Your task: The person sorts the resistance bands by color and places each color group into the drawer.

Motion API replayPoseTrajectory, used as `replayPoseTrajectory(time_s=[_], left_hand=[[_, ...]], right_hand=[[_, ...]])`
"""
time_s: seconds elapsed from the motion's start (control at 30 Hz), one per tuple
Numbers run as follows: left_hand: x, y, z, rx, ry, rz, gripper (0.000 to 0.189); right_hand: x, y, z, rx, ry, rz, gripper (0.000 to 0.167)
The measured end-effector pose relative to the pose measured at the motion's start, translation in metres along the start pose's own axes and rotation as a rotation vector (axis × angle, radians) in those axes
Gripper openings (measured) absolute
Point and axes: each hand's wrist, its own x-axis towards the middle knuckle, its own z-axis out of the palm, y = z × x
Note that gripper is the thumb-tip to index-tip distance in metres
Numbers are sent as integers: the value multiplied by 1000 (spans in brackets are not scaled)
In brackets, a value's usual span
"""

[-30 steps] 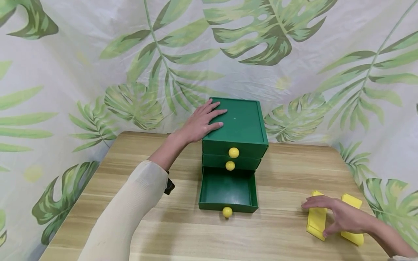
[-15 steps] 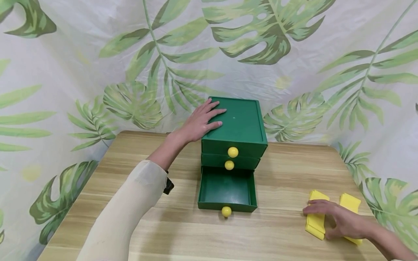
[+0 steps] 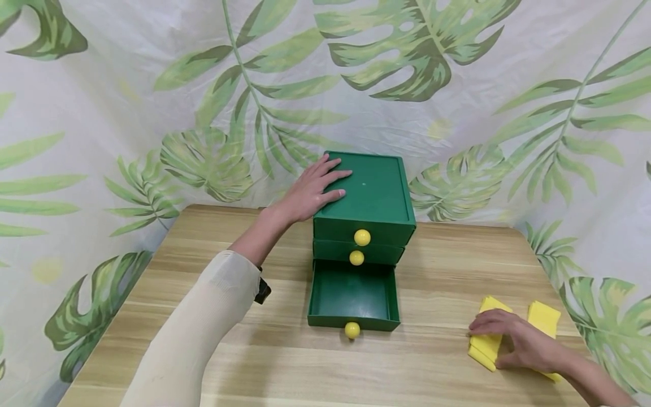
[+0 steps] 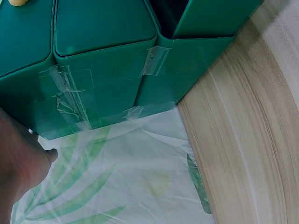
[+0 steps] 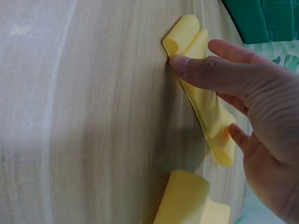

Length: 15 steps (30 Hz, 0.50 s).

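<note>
My left hand (image 3: 315,189) rests with spread fingers on the top of a green drawer cabinet (image 3: 378,192), at its left edge. Below, the bottom drawer (image 3: 351,299) is pulled out, and its inside looks bare. To the right, my right hand (image 3: 526,342) pinches a folded yellow cloth (image 3: 485,345) between thumb and fingers. In the right wrist view the thumb presses one long side of this cloth (image 5: 201,98), and fingers lie along the other. A second folded yellow cloth (image 3: 544,319) lies beside it, partly covered by that hand.
Yellow round knobs (image 3: 362,237) stick out from the drawer fronts. Clear tape (image 4: 70,98) runs across the cabinet's side. The wooden table (image 3: 432,373) ends at the back near a leaf-print curtain (image 3: 381,124).
My right hand has lowered and closed on the nearer yellow cloth, which has shifted a little left and turned slightly. The left hand stays in place on the cabinet.
</note>
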Motion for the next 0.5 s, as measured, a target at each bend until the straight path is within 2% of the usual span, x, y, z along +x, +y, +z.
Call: replayPoseTrajectory(time_s=[0.17, 0.37, 0.5], left_hand=[[0, 1, 1, -2, 2, 2, 58], [0, 0, 1, -7, 6, 5, 58], [0, 0, 1, -5, 8, 5, 58]], right_hand=[[9, -2, 4, -23, 17, -14, 77], [16, -4, 5, -86, -21, 28, 75], [20, -2, 6, -67, -17, 7, 71]])
